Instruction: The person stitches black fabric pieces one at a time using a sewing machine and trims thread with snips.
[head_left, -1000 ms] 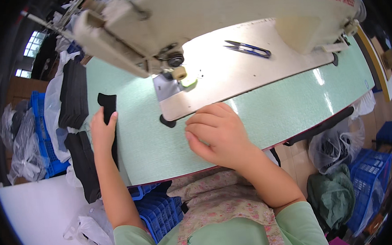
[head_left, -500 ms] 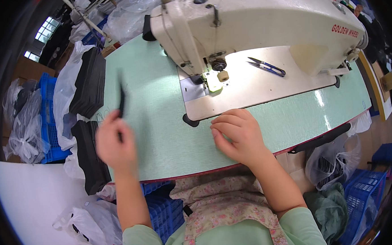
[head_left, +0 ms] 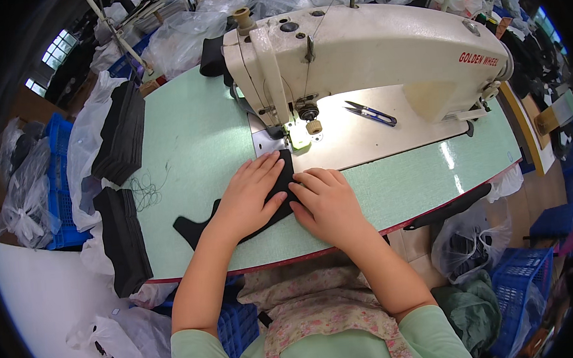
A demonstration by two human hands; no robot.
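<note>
A flat, shaped piece of black fabric lies on the table, one end at the front of the sewing machine, close to the lit presser foot. My left hand rests palm down on it, fingers stretched toward the needle area and thumb apart. My right hand sits by the fabric's right edge, thumb apart from its bent fingers, fingertips touching that edge. The left forearm and hand cover part of the piece. Blue-handled thread snips lie on the machine bed.
Two stacks of black cut pieces line the table's left edge. Loose thread lies beside them. Blue crates and plastic bags stand around the table. More bags crowd behind the machine.
My left hand has brought a black piece from the left stacks across to the machine and laid it flat. My right hand has moved slightly left, to its edge. The view has shifted a little.
</note>
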